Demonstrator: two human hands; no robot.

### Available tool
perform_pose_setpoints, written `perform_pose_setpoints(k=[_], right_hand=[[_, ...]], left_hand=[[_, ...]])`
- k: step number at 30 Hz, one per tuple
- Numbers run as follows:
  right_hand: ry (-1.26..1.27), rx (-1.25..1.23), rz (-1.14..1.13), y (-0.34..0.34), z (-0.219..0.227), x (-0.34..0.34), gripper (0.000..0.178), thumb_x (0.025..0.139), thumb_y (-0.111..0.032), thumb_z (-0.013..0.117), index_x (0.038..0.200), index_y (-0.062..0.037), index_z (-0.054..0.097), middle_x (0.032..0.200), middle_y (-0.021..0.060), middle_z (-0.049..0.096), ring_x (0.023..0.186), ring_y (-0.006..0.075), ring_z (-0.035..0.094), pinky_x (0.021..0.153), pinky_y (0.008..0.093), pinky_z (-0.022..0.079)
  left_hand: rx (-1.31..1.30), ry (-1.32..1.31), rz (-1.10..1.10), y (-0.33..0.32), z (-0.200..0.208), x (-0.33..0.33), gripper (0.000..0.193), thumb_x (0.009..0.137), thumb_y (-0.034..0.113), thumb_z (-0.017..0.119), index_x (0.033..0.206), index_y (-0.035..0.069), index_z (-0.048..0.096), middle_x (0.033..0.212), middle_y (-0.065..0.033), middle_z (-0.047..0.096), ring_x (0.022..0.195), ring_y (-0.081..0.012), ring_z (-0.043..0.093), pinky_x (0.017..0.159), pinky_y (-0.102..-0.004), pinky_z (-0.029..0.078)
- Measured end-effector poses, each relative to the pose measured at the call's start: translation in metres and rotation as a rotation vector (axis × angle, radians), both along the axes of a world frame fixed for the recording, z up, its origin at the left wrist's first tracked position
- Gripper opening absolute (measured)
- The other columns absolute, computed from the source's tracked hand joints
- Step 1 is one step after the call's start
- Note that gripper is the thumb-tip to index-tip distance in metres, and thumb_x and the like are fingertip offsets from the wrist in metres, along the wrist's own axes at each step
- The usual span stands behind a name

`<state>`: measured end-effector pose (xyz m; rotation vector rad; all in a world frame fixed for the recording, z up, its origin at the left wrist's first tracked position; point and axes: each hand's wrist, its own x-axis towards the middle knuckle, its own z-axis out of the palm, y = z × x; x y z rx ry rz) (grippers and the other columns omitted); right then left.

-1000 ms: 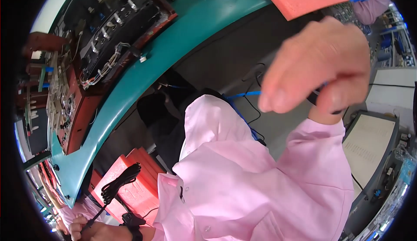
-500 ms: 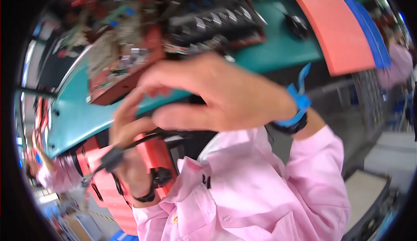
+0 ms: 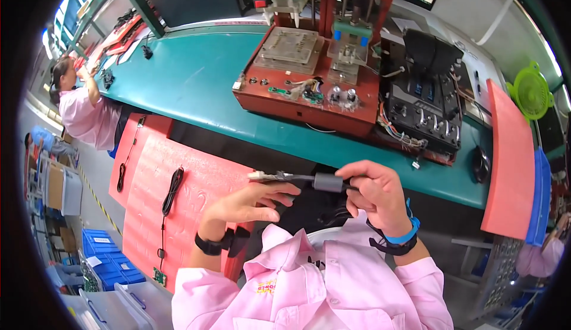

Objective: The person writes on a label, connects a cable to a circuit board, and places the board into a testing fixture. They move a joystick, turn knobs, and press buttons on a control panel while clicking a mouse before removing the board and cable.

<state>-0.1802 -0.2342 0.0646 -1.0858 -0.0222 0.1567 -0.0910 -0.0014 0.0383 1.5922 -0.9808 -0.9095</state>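
My right hand (image 3: 377, 196) pinches a dark cable just beside a grey cylindrical ferrite core (image 3: 328, 182). From the core the cable runs leftward to a white connector (image 3: 257, 175) with loose-looking short wires behind it. My left hand (image 3: 247, 206) is just below that connector end, fingers stretched out and thumb apart, with nothing visible in its grasp. Whether its fingertips touch the cable I cannot tell. On the pink foam sheet (image 3: 196, 193) to the left lies a coiled black cable (image 3: 173, 192) with a small green circuit board (image 3: 159, 276) at its near end.
Across the green bench (image 3: 202, 86) stands a red test fixture (image 3: 297, 101), with a black device (image 3: 425, 104) to its right. A mouse (image 3: 480, 165) and an upright pink foam board (image 3: 508, 163) are at the right. A co-worker (image 3: 86, 107) works at the far left.
The view has swung round and sharpened. My hands, crossed over one another in the picture before, are now side by side, with the cable stretched out from my right hand.
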Motion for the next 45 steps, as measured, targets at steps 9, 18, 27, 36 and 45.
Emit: perform_pose_setpoints(k=[9, 18, 27, 36, 45], right_hand=[[-0.444, -0.575, 0.158, 0.014, -0.024, 0.028, 0.02, 0.078, -0.013, 0.056, 0.092, 0.0008, 0.053, 0.058, 0.0047, 0.05, 0.049, 0.016, 0.048, 0.046, 0.0281, 0.038], [-0.704, -1.044, -0.04, 0.014, -0.057, 0.041, 0.023, 0.076, -0.015, 0.059, 0.092, -0.0008, 0.05, 0.068, 0.0126, 0.054, 0.057, 0.0268, 0.053, 0.051, 0.0344, 0.041], [-0.647, -0.808, 0.057, 0.02, -0.048, 0.043, 0.022, 0.076, -0.013, 0.06, 0.091, 0.0016, 0.055, 0.078, 0.0146, 0.058, 0.063, 0.029, 0.056, 0.056, 0.0319, 0.044], [-0.386, -0.699, 0.135, 0.034, -0.043, 0.042, 0.02, 0.072, -0.005, 0.063, 0.088, 0.0011, 0.053, 0.065, 0.005, 0.054, 0.056, 0.0067, 0.049, 0.049, 0.0207, 0.037], [-0.526, -0.834, -0.16, 0.043, -0.033, 0.037, 0.02, 0.069, 0.001, 0.064, 0.084, -0.0007, 0.051, 0.065, 0.0038, 0.054, 0.055, 0.0075, 0.05, 0.05, 0.0202, 0.039]], left_hand=[[-0.578, 0.274, 1.003, 0.001, -0.022, 0.005, 0.047, 0.087, 0.024, 0.045, 0.125, 0.002, 0.031, 0.119, -0.0157, 0.044, 0.088, -0.0253, 0.058, 0.067, -0.0322, 0.053], [-0.266, -0.454, 0.991, 0.011, 0.022, 0.026, 0.045, 0.081, 0.005, 0.053, 0.123, 0.001, 0.036, 0.1, -0.0128, 0.053, 0.081, -0.015, 0.056, 0.058, -0.0231, 0.049], [0.192, -0.698, 0.745, 0.005, 0.048, 0.015, 0.077, 0.055, 0.001, 0.074, 0.123, 0.007, 0.039, 0.112, -0.0066, 0.044, 0.084, -0.0174, 0.052, 0.069, -0.0283, 0.046], [-0.074, -0.481, 0.613, 0.024, 0.051, 0.018, 0.08, 0.06, 0.017, 0.077, 0.126, 0.007, 0.032, 0.124, -0.0092, 0.041, 0.098, -0.0235, 0.052, 0.081, -0.0304, 0.045], [0.39, -0.607, 0.736, 0.029, 0.069, 0.016, 0.066, 0.066, 0.032, 0.073, 0.117, 0.003, 0.042, 0.108, -0.012, 0.053, 0.095, -0.0235, 0.054, 0.08, -0.0335, 0.044]])
